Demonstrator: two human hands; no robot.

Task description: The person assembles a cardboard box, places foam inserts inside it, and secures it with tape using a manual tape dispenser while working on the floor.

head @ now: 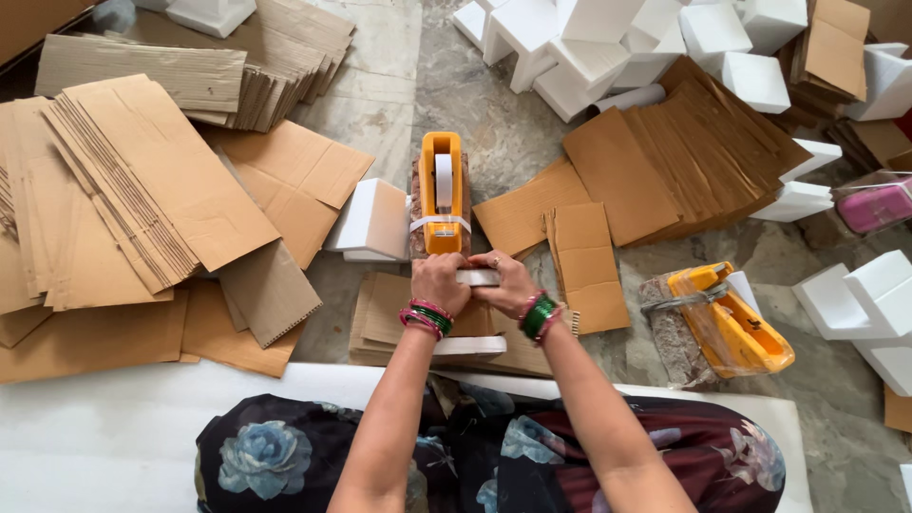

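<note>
My left hand (439, 282) and my right hand (506, 282) meet just in front of an orange tape dispenser (441, 193) fixed on a brick. Between them they grip a small white foam block (477, 276) right at the dispenser's near end. A strip of clear tape runs across the dispenser's front. Below my hands lies a stack of small cardboard sheets (380, 318) with another white foam piece (470, 346) on it. Both wrists wear green and pink bangles.
Piles of corrugated cardboard (142, 180) cover the floor at left and at upper right (684, 157). White foam blocks (589, 43) lie at the top and right edge. A second orange tape dispenser (730, 318) sits at right. A white foam sheet (104, 427) lies near my lap.
</note>
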